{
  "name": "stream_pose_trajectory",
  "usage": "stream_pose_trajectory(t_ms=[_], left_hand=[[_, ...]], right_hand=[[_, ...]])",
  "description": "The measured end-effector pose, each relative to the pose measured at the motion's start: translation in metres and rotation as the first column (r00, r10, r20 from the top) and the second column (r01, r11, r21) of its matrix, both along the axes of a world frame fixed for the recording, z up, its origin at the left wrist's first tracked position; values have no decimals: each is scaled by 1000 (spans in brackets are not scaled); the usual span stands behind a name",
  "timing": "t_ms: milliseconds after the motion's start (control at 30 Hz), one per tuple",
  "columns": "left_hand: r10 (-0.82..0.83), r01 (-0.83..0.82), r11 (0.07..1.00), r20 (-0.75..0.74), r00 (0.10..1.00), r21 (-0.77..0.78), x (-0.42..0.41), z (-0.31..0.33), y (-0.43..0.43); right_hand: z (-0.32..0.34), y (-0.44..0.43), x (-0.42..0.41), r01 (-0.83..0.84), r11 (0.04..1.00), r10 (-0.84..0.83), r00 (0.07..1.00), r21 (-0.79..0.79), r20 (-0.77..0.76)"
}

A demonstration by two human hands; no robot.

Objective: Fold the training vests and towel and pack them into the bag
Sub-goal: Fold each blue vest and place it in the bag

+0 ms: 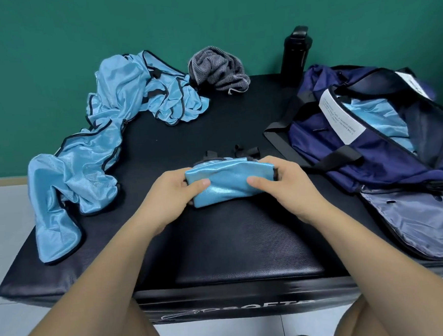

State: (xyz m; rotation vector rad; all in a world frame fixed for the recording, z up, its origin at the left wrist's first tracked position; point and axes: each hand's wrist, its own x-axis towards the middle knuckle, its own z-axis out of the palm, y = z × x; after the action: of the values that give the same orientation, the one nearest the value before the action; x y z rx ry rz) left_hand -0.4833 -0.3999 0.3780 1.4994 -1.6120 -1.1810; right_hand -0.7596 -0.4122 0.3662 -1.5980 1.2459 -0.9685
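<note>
Left hand and right hand pinch folded vest; fingers beneath hidden, seemingly curled.

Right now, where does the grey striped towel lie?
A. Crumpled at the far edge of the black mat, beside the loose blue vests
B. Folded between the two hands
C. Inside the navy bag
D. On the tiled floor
A: the grey striped towel lies crumpled at the far edge of the black mat, beside the loose blue vests; the left hand and right hand hold a folded blue vest instead.
</note>
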Motion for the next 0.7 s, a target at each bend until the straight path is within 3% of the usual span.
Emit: stream_pose_trajectory(t_ms=[67,200,300,500,700], left_hand=[[58,-49,996,-117,991,77,-2,-3,-1],[154,-125,981,-210,966,148,-10,-6,-1],[161,-113,976,-264,951,187,-11,-7,0],[245,-248,961,36,969,121,-4,-19,-9],[319,-335,940,188,929,61,-14,-24,-13]], right_hand=[[-4,-3,0,16,1000,-15,999,1,-30],[-9,-4,9,109,992,-116,982,-55,-149],[-14,-5,14,215,975,-221,966,-61,-133],[-21,-8,24,321,944,-329,933,-79,-149],[-23,-14,28,376,923,-385,910,-82,-156]])
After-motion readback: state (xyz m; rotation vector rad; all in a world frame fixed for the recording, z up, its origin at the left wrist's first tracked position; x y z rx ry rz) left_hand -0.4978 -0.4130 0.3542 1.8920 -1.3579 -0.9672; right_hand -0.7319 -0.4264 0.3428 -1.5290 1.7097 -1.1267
